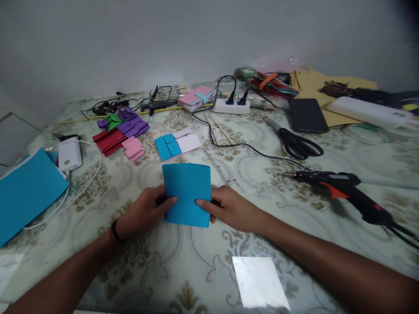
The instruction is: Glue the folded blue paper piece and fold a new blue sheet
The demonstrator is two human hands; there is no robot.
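A folded blue paper [188, 183] is held up over the patterned tablecloth in the middle of the view. My left hand [147, 208] pinches its left edge, thumb on the front and fingers behind. On the right edge my right hand [229, 207] grips it the same way, its fingers partly hidden by the paper. Just beyond the paper lie small folded blue pieces [167, 146] beside folded white pieces [189, 143]. Farther left are pink folded pieces [133, 148], a red folded piece [108, 140] and purple ones [133, 125].
Black scissors [299, 144] and a glue gun [350, 192] lie at the right. Blue sheets [31, 192] and a white power bank [70, 154] with a cable are at the left. A power strip [231, 106] stands at the back. A ruler [222, 171] lies beyond my hands.
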